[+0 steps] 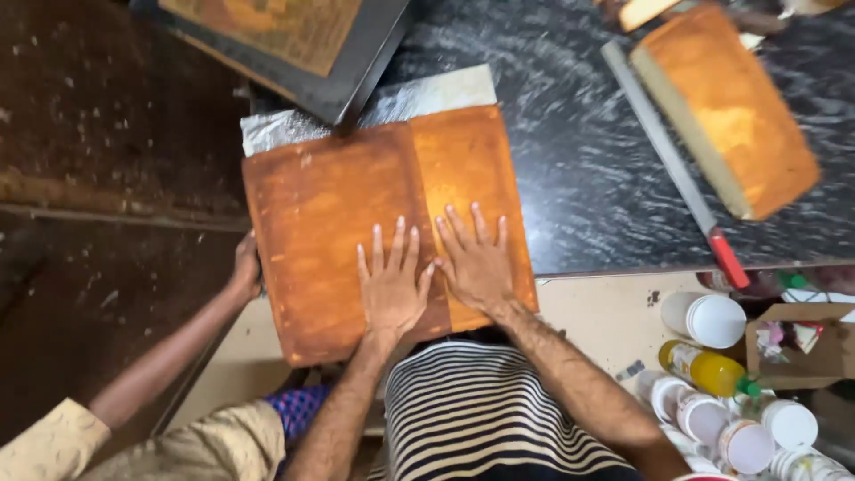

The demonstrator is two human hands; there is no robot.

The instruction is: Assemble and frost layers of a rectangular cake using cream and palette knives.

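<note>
At centre of the view, a big flat brown cake slab (338, 232) lies on the dark speckled desk (579, 178), its near edge overhanging the desk's front. Its long axis runs left-right, tilted a bit, right end slightly farther. Slab has two tones: darker brown left part, lighter orange right part. Foil sheet (374, 111) sticks out under its far edge.

Left hand (392, 281) lies flat on the slab, palm down, fingers spread and pointing far, gripping nothing. Right hand (476, 263) the same, flat and open just beside it, thumbs nearly touching. Both sit near the slab's near-right part.

Another person's hand (245, 267) holds the slab's left edge, fingers curled round it; beige sleeve at lower left.

Far left, a dark tray (356, 62) overlaps the foil. Far right, a second cake block (730, 107) lies diagonally, with a long knife with red handle (677, 169) just beside it on its left, handle toward the near side.

Below the desk's front edge on the right: white tubs (712, 321), a yellow bottle (704, 367), a cardboard box (802, 347). Left of the desk is a dark brown worn surface (107, 116). Striped shirt at bottom centre.
</note>
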